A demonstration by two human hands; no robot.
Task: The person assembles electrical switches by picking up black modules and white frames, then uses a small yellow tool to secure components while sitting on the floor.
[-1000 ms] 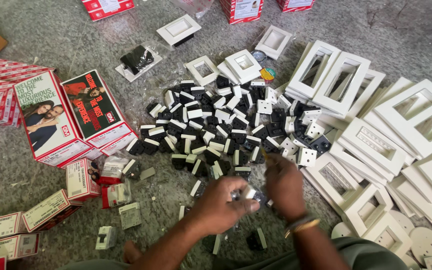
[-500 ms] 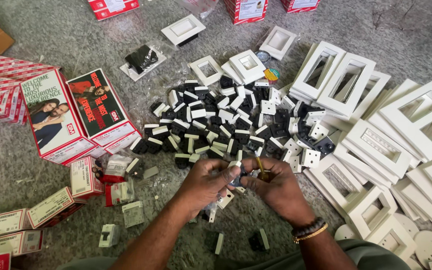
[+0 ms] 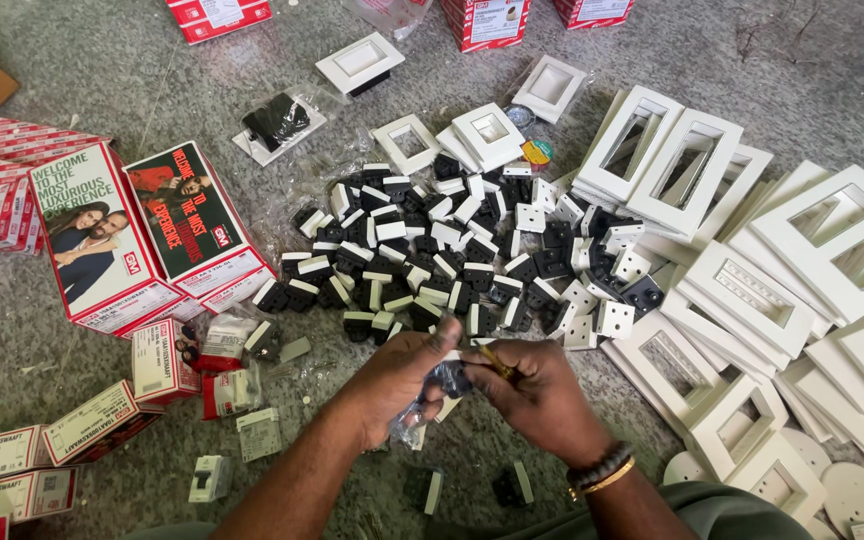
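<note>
My left hand and my right hand meet low in the middle of the view, over the floor. The left hand holds a small dark switch module in a clear plastic wrapper. The right hand pinches a thin yellowish piece at the wrapper's edge. A bracelet circles my right wrist. Just beyond my fingers lies a big heap of black and white switch modules.
White switch plates are stacked to the right, with round white discs at the lower right. Red and white cartons lie to the left, small boxes below them. Loose modules sit near my arms.
My right hand came in from the right to meet the left. Both hands now work on the wrapped module a little higher in view.
</note>
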